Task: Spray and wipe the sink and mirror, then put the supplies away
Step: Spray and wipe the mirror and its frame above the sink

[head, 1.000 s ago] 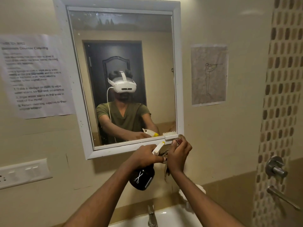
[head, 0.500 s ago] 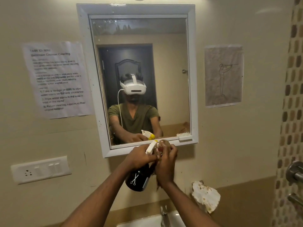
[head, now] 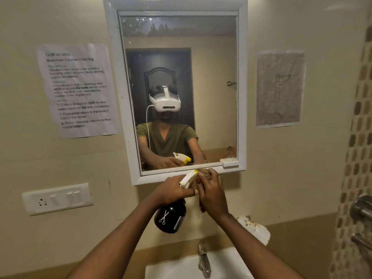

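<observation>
A spray bottle with a black body [head: 170,218] and a white head with a yellow nozzle hangs just under the mirror [head: 181,57]. My left hand [head: 174,191] grips the bottle at its neck and trigger. My right hand [head: 212,195] is closed right in front of the nozzle, holding a brownish cloth [head: 202,171] that is mostly hidden by the fingers. The white-framed mirror shows the person's reflection with the bottle. The white sink [head: 173,269] and its metal tap [head: 203,261] lie below my arms.
A small white ledge [head: 230,163] sits at the mirror's lower right corner. A chipped white fixture [head: 254,229] juts from the wall right of the tap. A switch plate [head: 58,198] and a printed sheet [head: 78,89] are on the left, a metal valve [head: 362,208] on the right.
My right hand has come from the mirror's small ledge to the bottle's nozzle. Both hands and the bottle have shifted left along the mirror's lower edge. The view has swung, and more of the sink shows.
</observation>
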